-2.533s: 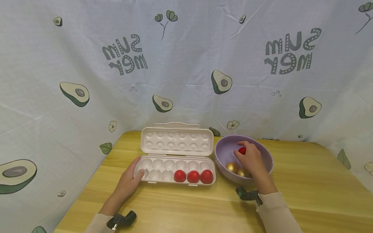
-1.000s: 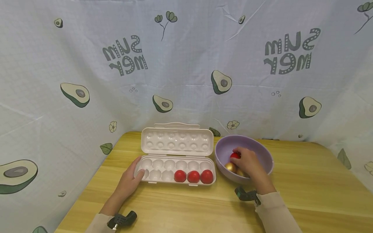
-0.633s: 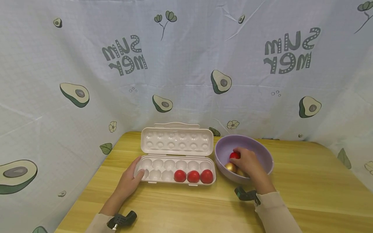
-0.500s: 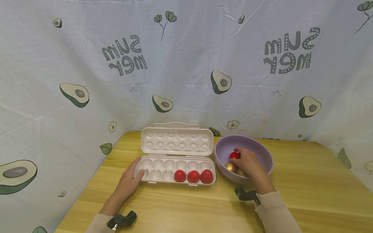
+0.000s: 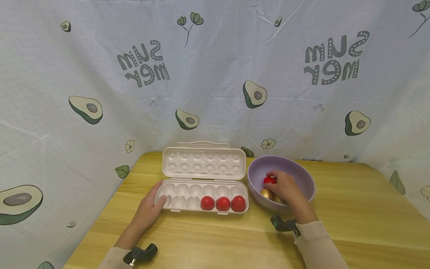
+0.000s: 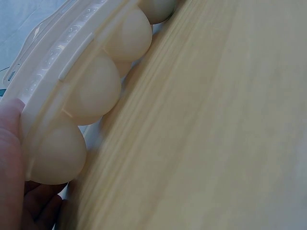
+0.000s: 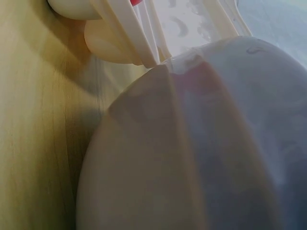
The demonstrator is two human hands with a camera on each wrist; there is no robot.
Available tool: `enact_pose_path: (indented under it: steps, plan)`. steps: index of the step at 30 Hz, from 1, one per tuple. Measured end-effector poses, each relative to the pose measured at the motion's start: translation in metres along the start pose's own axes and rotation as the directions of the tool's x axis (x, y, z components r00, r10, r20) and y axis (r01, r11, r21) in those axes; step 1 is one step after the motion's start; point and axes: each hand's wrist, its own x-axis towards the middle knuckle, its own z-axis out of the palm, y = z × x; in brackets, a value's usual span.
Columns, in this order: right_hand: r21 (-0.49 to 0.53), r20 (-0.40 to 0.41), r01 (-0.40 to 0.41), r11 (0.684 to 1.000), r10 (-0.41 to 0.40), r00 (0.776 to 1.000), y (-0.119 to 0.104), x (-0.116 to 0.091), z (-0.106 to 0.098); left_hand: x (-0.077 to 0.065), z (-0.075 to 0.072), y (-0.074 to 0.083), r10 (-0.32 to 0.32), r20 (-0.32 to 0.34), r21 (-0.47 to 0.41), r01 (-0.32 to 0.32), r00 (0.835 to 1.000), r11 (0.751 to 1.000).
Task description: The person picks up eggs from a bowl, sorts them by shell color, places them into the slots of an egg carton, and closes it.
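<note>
In the head view, an opened pale plastic egg box point(image 5: 181, 190) lies on the table, its lid point(image 5: 204, 163) tipped back. Three red eggs point(image 5: 223, 204) fill the right end of its front row. My left hand point(image 5: 147, 209) grips the box's left end, the thumb point(image 6: 10, 117) on the rim and fingers below, as the left wrist view shows. My right hand point(image 5: 287, 188) reaches into a purple bowl point(image 5: 258, 173), thumb and fingers pinching a red egg point(image 5: 269, 180). Golden eggs point(image 5: 267, 194) lie under that hand, partly hidden. The bowl's outside point(image 7: 139, 167) fills most of the right wrist view.
The bowl stands close to the box's right end. Behind both, a pale curtain point(image 5: 215, 74) printed with avocados hangs along the table's back edge. The wooden table point(image 5: 215, 239) extends in front and to the right.
My right hand has shifted left and slightly nearer inside the bowl, bringing the red egg along beside the golden ones. Over the last half second it barely moves. The left hand stays put.
</note>
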Motion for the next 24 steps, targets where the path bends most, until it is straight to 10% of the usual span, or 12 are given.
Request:
enact_pose_path:
  steps: [24]
  plan:
    - [-0.021, 0.014, 0.007, 1.000, -0.007, 1.000, -0.0016, -0.0026, 0.0001, -0.0005, -0.0011, 0.0013, 0.003, 0.005, 0.002, -0.003, 1.000, 1.000]
